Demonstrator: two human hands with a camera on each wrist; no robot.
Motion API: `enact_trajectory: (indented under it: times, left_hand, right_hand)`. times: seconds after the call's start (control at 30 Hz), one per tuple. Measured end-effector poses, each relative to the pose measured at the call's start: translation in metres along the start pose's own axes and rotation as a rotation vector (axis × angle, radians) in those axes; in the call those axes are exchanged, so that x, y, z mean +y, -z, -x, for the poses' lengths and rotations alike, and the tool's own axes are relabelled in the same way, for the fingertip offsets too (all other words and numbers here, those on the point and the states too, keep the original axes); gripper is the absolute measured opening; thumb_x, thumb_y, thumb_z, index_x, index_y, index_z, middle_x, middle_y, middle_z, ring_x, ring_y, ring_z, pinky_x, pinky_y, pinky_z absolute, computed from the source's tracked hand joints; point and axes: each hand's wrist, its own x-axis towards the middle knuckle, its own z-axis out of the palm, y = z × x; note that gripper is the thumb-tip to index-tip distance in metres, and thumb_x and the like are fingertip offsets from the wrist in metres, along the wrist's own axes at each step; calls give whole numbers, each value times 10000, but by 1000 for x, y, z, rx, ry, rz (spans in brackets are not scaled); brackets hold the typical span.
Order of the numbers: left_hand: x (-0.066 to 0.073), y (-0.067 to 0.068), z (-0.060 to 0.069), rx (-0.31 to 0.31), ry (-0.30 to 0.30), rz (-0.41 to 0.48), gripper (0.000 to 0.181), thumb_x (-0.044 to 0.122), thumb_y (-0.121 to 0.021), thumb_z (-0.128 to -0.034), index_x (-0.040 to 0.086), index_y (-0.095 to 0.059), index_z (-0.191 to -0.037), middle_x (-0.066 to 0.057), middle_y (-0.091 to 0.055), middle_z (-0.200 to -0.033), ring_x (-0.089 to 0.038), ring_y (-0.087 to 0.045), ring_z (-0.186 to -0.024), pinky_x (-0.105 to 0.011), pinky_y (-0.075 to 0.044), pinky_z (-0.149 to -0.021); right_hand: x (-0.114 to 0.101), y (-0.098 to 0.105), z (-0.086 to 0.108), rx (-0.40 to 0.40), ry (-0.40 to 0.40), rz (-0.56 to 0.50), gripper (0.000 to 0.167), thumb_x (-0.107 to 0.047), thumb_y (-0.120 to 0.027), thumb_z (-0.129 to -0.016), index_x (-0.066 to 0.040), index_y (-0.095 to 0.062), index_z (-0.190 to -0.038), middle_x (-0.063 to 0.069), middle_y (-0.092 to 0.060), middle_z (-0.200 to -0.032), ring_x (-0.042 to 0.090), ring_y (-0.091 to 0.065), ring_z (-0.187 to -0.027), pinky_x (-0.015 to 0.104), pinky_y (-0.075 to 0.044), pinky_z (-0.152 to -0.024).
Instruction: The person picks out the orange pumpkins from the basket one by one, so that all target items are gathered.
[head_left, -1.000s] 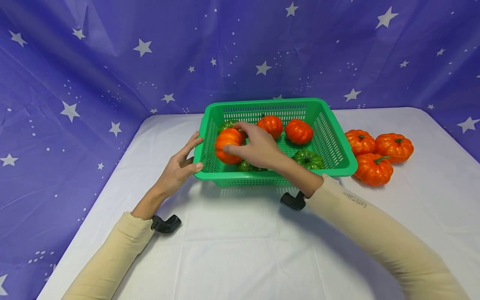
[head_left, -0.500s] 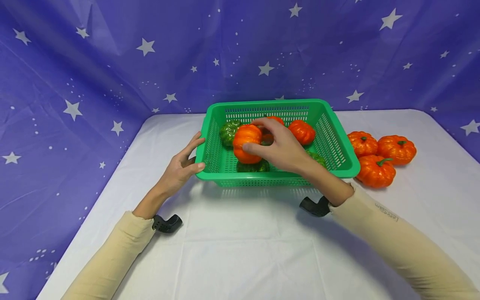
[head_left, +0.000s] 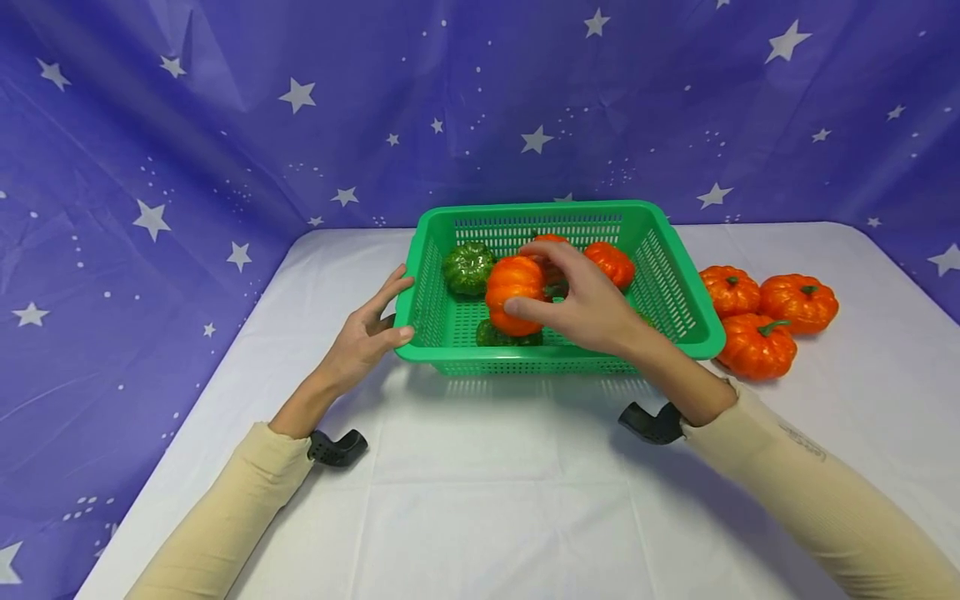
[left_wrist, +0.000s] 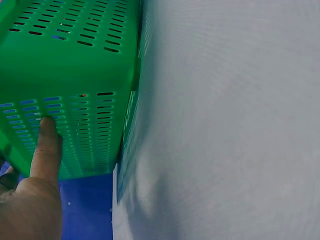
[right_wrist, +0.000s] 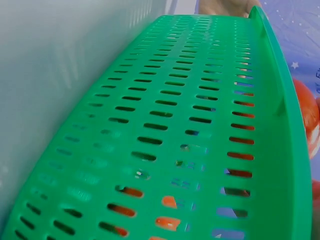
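"Pinching the orange ribbed pumpkin point(head_left: 513, 287) between thumb and fingers, your right hand point(head_left: 587, 304) has it over the left half of the green slotted basket point(head_left: 517, 353). Why that grip?"

"Your thumb takes the near side and your fingers the far side, which likely suits a round, glossy body. No stem shows on it."

"And your left hand point(head_left: 358, 346)?"

"Fingers and thumb spread at the basket's left rim; the left wrist view has one digit laid straight against the slotted end wall. I judge that you are steadying the basket on the white-covered counter point(head_left: 487, 492)."

"What can't you make out?"

"The nearer green pumpkin point(head_left: 493, 335) is partly hidden by what you hold; whether they touch, I can't tell. The dark green pumpkin point(head_left: 468, 268) at the back left is plain, but your hand covers much of one red-orange pumpkin point(head_left: 551, 238). The right wrist view is mostly basket wall, with an orange curve cut off at the edge. Outside, the trio of orange pumpkins point(head_left: 757, 347) sits clustered just beside the basket's right end, partly behind its rim."
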Motion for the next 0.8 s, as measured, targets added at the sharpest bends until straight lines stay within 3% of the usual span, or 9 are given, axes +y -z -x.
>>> enact_trajectory:
  times: [0.2,0.43,0.8]
  left_hand:
    - [0,-1,-1,1,4,-3,725,141,-580,-937,115,-242,-1577,112,-58,-1639,-400,-265,-1420,-361,-399,-1042]
    - [0,0,-1,4,7,-7,727,145,-585,-933,116,-247,-1576,115,-64,-1638,-379,-247,-1433,-458,-342,-1085]
    - [-1,0,-1,7,-16,-9,734,166,-599,-930,89,-251,-1571,83,-66,-1643,-339,-159,-1470,-549,-231,-1131]
  right_hand:
    - [3,6,6,14,-28,-48,621,-242,-783,-849,-57,-519,-1380,71,-592,-1199,228,-570,-1034,432,-509,-851]
    - [5,16,13,20,-1,-54,606,-230,-756,-871,-68,-527,-1409,75,-607,-1179,222,-580,-1009,422,-512,-846]
    - [5,27,24,46,-22,-53,617,-185,-757,-868,-79,-513,-1425,88,-542,-1293,259,-590,-1032,330,-547,-787]
